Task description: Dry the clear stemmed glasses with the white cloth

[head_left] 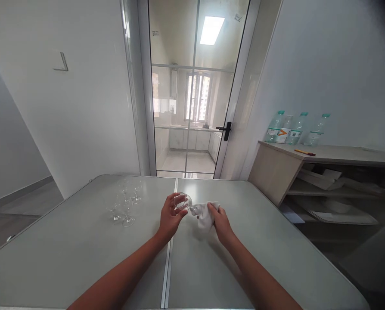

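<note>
A clear stemmed glass point(182, 201) lies tilted sideways above the middle of the table, its mouth toward the left. My left hand point(171, 217) is closed around its bowl, fingers behind and thumb in front. At the foot end of that glass, a white cloth point(206, 215) is bunched over the stem and base, hiding most of them. My right hand point(222, 223) pinches the cloth with the thumb on top. Several more clear stemmed glasses point(127, 215) stand grouped on the table to the left, apart from both hands.
The pale grey table point(82, 262) has a metal seam point(167, 275) down its middle. To the right, a wooden shelf unit point(273, 168) carries several plastic bottles point(296, 129) and an orange-yellow pen-like object point(305, 152). A glass door point(192, 99) rises behind the table.
</note>
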### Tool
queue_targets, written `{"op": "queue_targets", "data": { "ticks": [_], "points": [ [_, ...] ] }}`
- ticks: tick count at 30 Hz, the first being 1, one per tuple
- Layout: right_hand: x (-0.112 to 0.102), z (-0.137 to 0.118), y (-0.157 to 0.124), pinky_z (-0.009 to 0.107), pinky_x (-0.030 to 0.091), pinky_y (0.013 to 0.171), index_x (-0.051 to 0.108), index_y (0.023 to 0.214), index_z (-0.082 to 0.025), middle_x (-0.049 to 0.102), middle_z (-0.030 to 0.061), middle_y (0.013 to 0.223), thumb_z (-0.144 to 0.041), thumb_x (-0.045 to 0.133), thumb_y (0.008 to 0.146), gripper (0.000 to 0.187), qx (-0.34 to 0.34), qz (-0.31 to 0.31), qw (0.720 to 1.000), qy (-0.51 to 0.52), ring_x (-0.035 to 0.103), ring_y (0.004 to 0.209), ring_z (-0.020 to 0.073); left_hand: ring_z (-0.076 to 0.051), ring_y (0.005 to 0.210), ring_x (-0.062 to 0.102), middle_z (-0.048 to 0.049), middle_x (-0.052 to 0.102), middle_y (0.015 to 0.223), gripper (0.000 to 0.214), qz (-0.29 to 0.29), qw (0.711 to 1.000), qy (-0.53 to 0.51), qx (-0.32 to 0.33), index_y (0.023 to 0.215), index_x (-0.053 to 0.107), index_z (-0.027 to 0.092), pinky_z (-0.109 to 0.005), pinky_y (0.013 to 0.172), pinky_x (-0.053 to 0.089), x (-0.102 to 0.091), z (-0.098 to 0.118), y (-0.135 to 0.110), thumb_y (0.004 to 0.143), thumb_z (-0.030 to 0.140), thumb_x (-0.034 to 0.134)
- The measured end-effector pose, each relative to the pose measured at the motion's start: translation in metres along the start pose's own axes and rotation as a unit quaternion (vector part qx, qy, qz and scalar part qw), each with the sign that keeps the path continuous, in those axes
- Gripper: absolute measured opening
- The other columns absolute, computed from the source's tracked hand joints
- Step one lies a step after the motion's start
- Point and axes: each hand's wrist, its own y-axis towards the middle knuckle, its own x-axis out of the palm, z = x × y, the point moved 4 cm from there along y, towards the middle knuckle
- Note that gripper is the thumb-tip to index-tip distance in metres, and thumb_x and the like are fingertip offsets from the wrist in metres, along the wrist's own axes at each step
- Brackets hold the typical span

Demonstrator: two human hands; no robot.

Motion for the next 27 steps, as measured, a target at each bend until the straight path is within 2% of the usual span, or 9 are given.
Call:
{"op": "queue_targets", "data": {
  "ticks": [4, 7, 9, 12, 16, 19, 22, 24, 27],
  "points": [
    [-0.011, -0.001, 0.004, 0.029, 0.048, 0.062, 0.073, 0.092, -0.018, 0.073, 0.0049, 0.082, -0.062, 0.073, 0.077, 0.046, -0.008, 0.081, 0.997, 0.003, 0.065, 0.074, 0.0225, -0.029, 0.119, 0.066, -0.0111, 0.067, 0.128, 0.062, 0.010, 1.000, -0.005, -0.011, 0.125, 0.053, 0.025, -0.050, 0.101, 0.056, 0.001, 0.001, 0.001, 0.074, 0.032, 0.087],
    [0.000, 0.004, 0.002, 0.029, 0.050, 0.065, 0.075, 0.102, -0.019, 0.074, 0.0057, 0.090, -0.060, 0.075, 0.076, 0.049, 0.026, 0.011, 0.999, 0.029, 0.065, 0.080, 0.0231, -0.029, 0.118, 0.067, -0.0111, 0.067, 0.128, 0.061, -0.011, 1.000, -0.010, -0.015, 0.124, 0.054, 0.026, -0.050, 0.100, 0.057, 0.005, -0.002, -0.001, 0.073, 0.033, 0.087],
    [0.006, 0.008, 0.000, 0.028, 0.048, 0.062, 0.074, 0.094, -0.018, 0.073, 0.0052, 0.083, -0.060, 0.076, 0.075, 0.046, 0.054, -0.024, 0.998, 0.032, 0.063, 0.074, 0.0214, -0.029, 0.120, 0.066, -0.0110, 0.066, 0.130, 0.061, -0.014, 1.000, -0.007, -0.010, 0.125, 0.054, 0.026, -0.050, 0.099, 0.058, 0.005, -0.002, -0.002, 0.075, 0.032, 0.086],
    [0.001, 0.009, 0.001, 0.028, 0.045, 0.059, 0.072, 0.085, -0.017, 0.070, 0.0039, 0.075, -0.060, 0.075, 0.076, 0.044, 0.060, 0.002, 0.998, 0.019, 0.059, 0.067, 0.0194, -0.029, 0.121, 0.064, -0.0107, 0.065, 0.130, 0.061, 0.000, 1.000, -0.002, -0.004, 0.127, 0.053, 0.027, -0.049, 0.101, 0.056, 0.002, -0.001, 0.000, 0.075, 0.031, 0.086],
    [-0.004, -0.015, -0.002, 0.032, 0.049, 0.074, 0.075, 0.103, -0.019, 0.075, 0.0077, 0.098, -0.057, 0.070, 0.083, 0.044, -0.069, 0.039, 0.995, -0.056, 0.064, 0.088, 0.0263, -0.028, 0.119, 0.066, -0.0107, 0.066, 0.129, 0.061, 0.000, 1.000, -0.008, -0.023, 0.125, 0.053, 0.026, -0.049, 0.102, 0.055, 0.001, -0.003, 0.000, 0.075, 0.030, 0.087],
    [0.016, -0.033, -0.015, 0.035, 0.047, 0.091, 0.072, 0.121, -0.025, 0.072, 0.0069, 0.120, -0.048, 0.064, 0.091, 0.038, -0.177, -0.089, 0.972, -0.129, 0.064, 0.107, 0.0284, -0.029, 0.118, 0.067, -0.0133, 0.067, 0.129, 0.060, -0.030, 0.998, -0.012, -0.052, 0.127, 0.053, 0.024, -0.048, 0.100, 0.056, 0.006, -0.006, -0.004, 0.077, 0.034, 0.085],
    [0.033, -0.038, -0.029, 0.033, 0.047, 0.085, 0.072, 0.123, -0.028, 0.074, 0.0055, 0.110, -0.041, 0.060, 0.094, 0.033, -0.206, -0.186, 0.942, -0.188, 0.066, 0.093, 0.0251, -0.032, 0.118, 0.067, -0.0170, 0.067, 0.130, 0.063, -0.041, 0.996, -0.008, -0.079, 0.130, 0.055, 0.022, -0.046, 0.096, 0.057, 0.010, -0.005, -0.005, 0.077, 0.040, 0.085],
    [0.034, -0.037, -0.030, 0.031, 0.046, 0.077, 0.074, 0.114, -0.026, 0.075, 0.0040, 0.097, -0.042, 0.061, 0.093, 0.029, -0.205, -0.185, 0.938, -0.209, 0.063, 0.080, 0.0217, -0.032, 0.115, 0.069, -0.0189, 0.068, 0.129, 0.066, -0.043, 0.994, -0.014, -0.095, 0.130, 0.055, 0.020, -0.047, 0.095, 0.057, 0.011, -0.003, -0.005, 0.077, 0.045, 0.084],
    [0.026, -0.030, -0.021, 0.028, 0.044, 0.067, 0.075, 0.097, -0.022, 0.069, 0.0015, 0.078, -0.049, 0.064, 0.090, 0.030, -0.153, -0.136, 0.966, -0.157, 0.057, 0.067, 0.0177, -0.032, 0.114, 0.069, -0.0198, 0.069, 0.127, 0.068, -0.041, 0.994, -0.026, -0.099, 0.131, 0.055, 0.019, -0.048, 0.097, 0.056, 0.011, 0.002, -0.004, 0.076, 0.048, 0.083]
  ]
}}
